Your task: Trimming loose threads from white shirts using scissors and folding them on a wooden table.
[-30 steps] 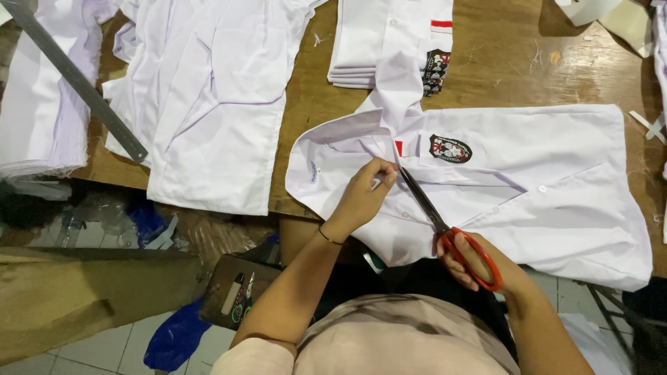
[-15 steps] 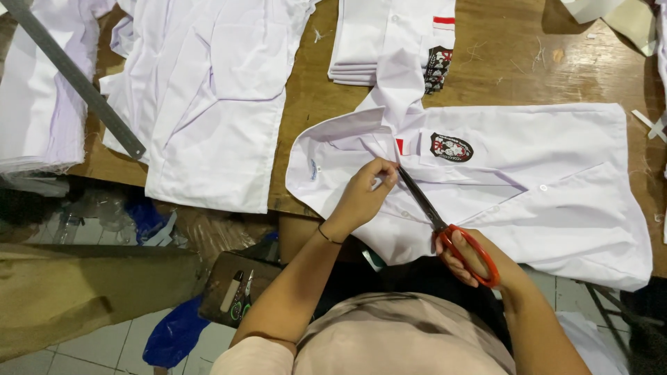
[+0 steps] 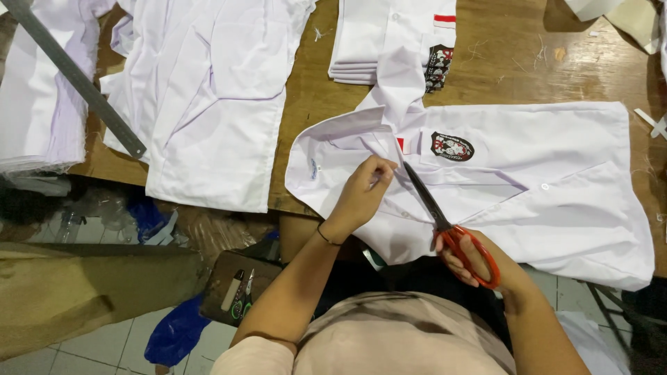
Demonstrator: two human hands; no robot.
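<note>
A white short-sleeved shirt with a dark chest badge point(image 3: 528, 180) lies flat on the wooden table point(image 3: 306, 83); the left hand point(image 3: 365, 191) pinches its placket, grip narrow; the right hand point(image 3: 479, 260) holds red-handled scissors point(image 3: 445, 222), blades on the cloth; more white shirts point(image 3: 208, 90), a folded stack point(image 3: 382, 38) and a long metal ruler point(image 3: 76, 80) lie beyond.

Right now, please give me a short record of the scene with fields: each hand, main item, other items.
left hand: pinches fabric of the white shirt
right hand: holds red-handled scissors, tips at the pinched spot
surface: wooden table
other items: folded shirt stack; metal ruler; loose white garment
</note>
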